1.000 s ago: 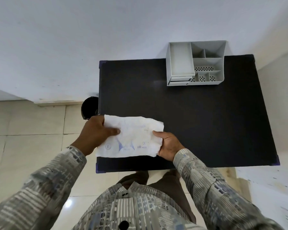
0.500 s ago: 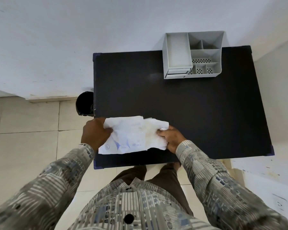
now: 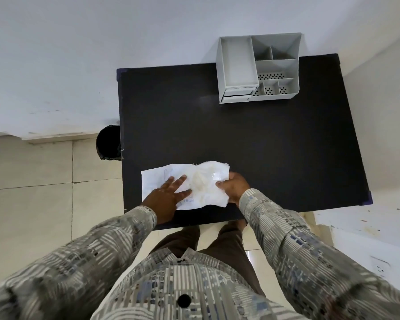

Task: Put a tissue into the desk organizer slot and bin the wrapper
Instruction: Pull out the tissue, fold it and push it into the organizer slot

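- Tissue pack/wrapper (image 3: 201, 181): white, crinkled, faint blue print; lies flat on black table (image 3: 252, 139), near front-left edge.
- Left hand (image 3: 165, 197): open, fingers spread, palm pressed flat on wrapper's left half.
- Right hand (image 3: 234, 187): fingers closed, pinching wrapper's right edge.
- Desk organizer (image 3: 259, 68): grey, multi-compartment w/ perforated floors, small drawer at front-left; at table's far edge, well apart from wrapper; slots look empty.
- Bin (image 3: 109, 143): dark, round, on floor just beside table's left side.
- Sleeves: patterned grey.

Blurry blue "100" on the wrapper (image 3: 189, 181)
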The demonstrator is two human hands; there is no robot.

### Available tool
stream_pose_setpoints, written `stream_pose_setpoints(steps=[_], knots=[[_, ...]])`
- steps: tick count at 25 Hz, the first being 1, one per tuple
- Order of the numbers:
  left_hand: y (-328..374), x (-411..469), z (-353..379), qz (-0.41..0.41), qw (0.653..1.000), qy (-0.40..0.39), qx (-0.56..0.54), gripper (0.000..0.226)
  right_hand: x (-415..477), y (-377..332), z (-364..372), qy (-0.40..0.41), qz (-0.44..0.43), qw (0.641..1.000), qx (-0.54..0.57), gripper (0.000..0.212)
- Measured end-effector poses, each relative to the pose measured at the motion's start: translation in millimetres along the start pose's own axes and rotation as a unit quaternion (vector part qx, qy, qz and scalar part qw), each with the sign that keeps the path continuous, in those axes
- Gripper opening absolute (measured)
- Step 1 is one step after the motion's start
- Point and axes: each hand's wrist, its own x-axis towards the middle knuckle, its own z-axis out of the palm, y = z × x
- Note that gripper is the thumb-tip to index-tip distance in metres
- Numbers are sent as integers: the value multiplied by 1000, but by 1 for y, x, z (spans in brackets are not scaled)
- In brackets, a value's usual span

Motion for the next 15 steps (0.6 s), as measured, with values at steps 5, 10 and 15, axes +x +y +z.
stream_pose_setpoints(steps=[5, 10, 15], knots=[[-9, -1, 9, -35, 996, 44, -67, 92, -11, -3, -13, 23, -22, 999, 0, 33], [-2, 2, 21, -55, 997, -15, 55, 100, -14, 2, -19, 94, -9, 996, -3, 24], [-10, 8, 13, -41, 998, -45, 36, 91, -40, -2, -37, 136, -49, 989, 9, 22]])
